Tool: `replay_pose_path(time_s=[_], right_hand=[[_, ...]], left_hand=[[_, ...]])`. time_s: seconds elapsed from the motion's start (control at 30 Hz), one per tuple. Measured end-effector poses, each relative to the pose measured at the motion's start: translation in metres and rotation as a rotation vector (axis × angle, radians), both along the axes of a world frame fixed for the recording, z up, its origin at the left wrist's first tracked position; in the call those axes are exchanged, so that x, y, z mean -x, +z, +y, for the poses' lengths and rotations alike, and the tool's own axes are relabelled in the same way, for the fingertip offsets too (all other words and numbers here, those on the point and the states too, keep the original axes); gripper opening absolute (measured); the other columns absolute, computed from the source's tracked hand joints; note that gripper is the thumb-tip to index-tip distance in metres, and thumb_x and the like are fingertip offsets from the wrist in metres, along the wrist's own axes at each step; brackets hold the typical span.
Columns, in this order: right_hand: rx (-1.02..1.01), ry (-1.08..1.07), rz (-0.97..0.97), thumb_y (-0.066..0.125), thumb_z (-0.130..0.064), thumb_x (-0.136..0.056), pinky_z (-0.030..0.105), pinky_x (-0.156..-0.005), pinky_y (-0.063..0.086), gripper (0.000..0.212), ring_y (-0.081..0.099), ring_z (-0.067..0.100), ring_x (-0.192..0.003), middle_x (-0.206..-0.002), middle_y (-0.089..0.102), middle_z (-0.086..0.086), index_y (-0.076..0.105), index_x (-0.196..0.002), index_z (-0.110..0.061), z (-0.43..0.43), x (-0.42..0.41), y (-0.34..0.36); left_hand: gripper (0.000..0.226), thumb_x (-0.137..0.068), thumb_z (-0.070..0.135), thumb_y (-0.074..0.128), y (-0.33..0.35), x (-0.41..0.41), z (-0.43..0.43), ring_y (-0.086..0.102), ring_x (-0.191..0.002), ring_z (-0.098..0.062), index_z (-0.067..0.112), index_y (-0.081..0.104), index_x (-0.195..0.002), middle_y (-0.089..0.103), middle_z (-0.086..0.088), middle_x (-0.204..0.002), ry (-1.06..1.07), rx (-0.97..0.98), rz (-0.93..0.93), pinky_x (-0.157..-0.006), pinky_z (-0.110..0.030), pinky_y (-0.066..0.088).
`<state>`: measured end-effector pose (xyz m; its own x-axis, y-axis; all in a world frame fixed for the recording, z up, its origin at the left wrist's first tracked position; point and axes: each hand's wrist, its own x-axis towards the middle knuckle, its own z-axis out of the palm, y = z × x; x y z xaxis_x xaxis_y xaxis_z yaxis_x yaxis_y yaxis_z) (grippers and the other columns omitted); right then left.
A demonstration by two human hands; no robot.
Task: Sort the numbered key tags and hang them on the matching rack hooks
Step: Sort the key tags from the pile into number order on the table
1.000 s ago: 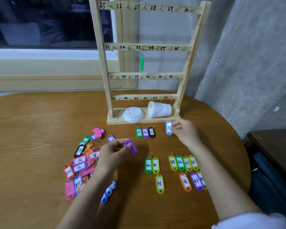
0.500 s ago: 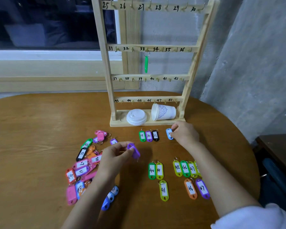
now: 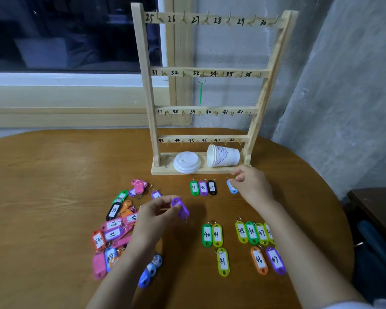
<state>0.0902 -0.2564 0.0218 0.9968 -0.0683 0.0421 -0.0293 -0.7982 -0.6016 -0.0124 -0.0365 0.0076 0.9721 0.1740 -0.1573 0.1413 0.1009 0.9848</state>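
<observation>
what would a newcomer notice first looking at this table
The tall wooden rack with hand-numbered hooks stands at the back of the round table, its visible hooks bare except for one green tag hanging at 33. Next come the bright key tags: a jumbled heap on the left, neat numbered rows on the right. Between them the left hand holds up a purple tag, and the right hand is at a light blue tag by the rack's base.

A round wooden table (image 3: pixel 42 197) fills the lower frame. A dark window (image 3: pixel 65 30) occupies the upper left, with a white sill (image 3: pixel 65 80) and a cream ledge (image 3: pixel 65 103) below it. A rough grey wall (image 3: pixel 343 85) covers the upper right. A dark brown furniture top (image 3: pixel 379 208) shows at the right edge, beside the table. Lighting is dim.
</observation>
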Motion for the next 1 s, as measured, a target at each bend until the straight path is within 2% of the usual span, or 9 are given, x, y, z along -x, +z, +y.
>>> replay_pose_path(time_s=[0.1,0.2,0.37,0.47,0.6,0.7,0.77,0.83,1.0], right_hand=[[-0.259,0.130,0.034,0.066,-0.023,-0.086,0.022,-0.065,0.047,0.005,0.063,0.007,-0.078,-0.083,0.068,-0.007,0.066,-0.090,-0.025,0.020,0.030,0.008],[-0.418,0.283,0.162,0.065,-0.020,-0.087,0.009,-0.069,0.047,0.005,0.066,-0.002,-0.078,-0.085,0.072,-0.006,0.069,-0.090,-0.021,0.042,0.064,0.008],[-0.506,0.297,0.201,0.067,-0.011,-0.085,0.014,-0.070,0.050,0.007,0.068,0.005,-0.076,-0.084,0.073,0.005,0.070,-0.091,-0.009,0.059,0.089,-0.001],[-0.478,0.297,0.204,0.068,-0.015,-0.085,0.006,-0.065,0.045,0.005,0.065,-0.003,-0.073,-0.083,0.073,-0.002,0.069,-0.089,-0.017,0.059,0.092,-0.002],[-0.507,0.291,0.194,0.070,-0.016,-0.082,0.015,-0.070,0.049,0.004,0.067,0.006,-0.078,-0.080,0.073,0.000,0.070,-0.085,-0.016,0.060,0.094,-0.003],[-0.596,0.193,0.184,0.070,-0.013,-0.082,0.017,-0.073,0.049,0.006,0.068,0.008,-0.079,-0.079,0.073,0.001,0.068,-0.088,-0.015,0.056,0.092,-0.003],[-0.663,0.144,0.176,0.067,-0.013,-0.085,0.011,-0.068,0.048,0.007,0.067,0.003,-0.076,-0.079,0.073,0.000,0.066,-0.092,-0.014,0.052,0.091,0.000],[-0.731,0.107,0.165,0.065,-0.011,-0.087,0.006,-0.060,0.044,0.008,0.064,-0.005,-0.068,-0.079,0.073,0.001,0.065,-0.094,-0.011,0.047,0.090,0.002],[-0.778,0.072,0.169,0.061,-0.014,-0.090,0.006,-0.050,0.037,0.009,0.054,-0.009,-0.057,-0.077,0.072,-0.002,0.066,-0.096,-0.010,0.041,0.089,0.002]], left_hand=[[0.017,-0.086,-0.002,0.060,0.001,-0.002,-0.001,0.068,-0.069,-0.017,0.008,0.069,-0.097,0.071,-0.013,-0.083,0.016,0.006,-0.002,-0.057,-0.019,0.053],[0.017,-0.084,-0.002,0.063,0.000,-0.003,-0.002,0.064,-0.070,-0.017,0.006,0.067,-0.099,0.065,-0.010,-0.077,0.015,-0.005,-0.020,-0.058,-0.018,0.052],[0.014,-0.082,-0.004,0.065,-0.001,0.001,0.000,0.061,-0.062,-0.011,0.006,0.067,-0.092,0.064,-0.003,-0.069,-0.025,-0.031,-0.049,-0.056,-0.018,0.049],[0.013,-0.082,-0.003,0.066,0.000,0.004,0.003,0.062,-0.062,-0.010,0.006,0.068,-0.091,0.065,-0.004,-0.068,-0.044,-0.059,-0.061,-0.057,-0.018,0.050],[0.010,-0.082,0.002,0.068,0.005,0.006,0.007,0.065,-0.068,-0.014,0.007,0.070,-0.091,0.069,-0.006,-0.072,-0.114,-0.119,-0.066,-0.062,-0.022,0.052],[0.011,-0.080,0.005,0.071,0.005,-0.006,0.018,0.065,-0.072,-0.008,0.013,0.072,-0.088,0.072,-0.001,-0.078,-0.040,-0.317,-0.126,-0.070,-0.023,0.053],[0.014,-0.079,0.002,0.071,0.005,-0.017,0.030,0.064,-0.067,0.001,0.013,0.073,-0.088,0.072,0.002,-0.080,0.043,-0.580,-0.198,-0.067,-0.010,0.048],[0.021,-0.078,-0.005,0.068,0.006,-0.028,0.042,0.062,-0.067,-0.001,0.009,0.073,-0.092,0.071,-0.001,-0.082,0.062,-0.791,-0.242,-0.064,-0.005,0.040],[0.039,-0.070,-0.012,0.061,-0.007,-0.049,0.058,0.062,-0.086,-0.021,0.014,0.072,-0.097,0.070,-0.004,-0.096,-0.182,-1.078,-0.239,-0.074,-0.025,0.045]])
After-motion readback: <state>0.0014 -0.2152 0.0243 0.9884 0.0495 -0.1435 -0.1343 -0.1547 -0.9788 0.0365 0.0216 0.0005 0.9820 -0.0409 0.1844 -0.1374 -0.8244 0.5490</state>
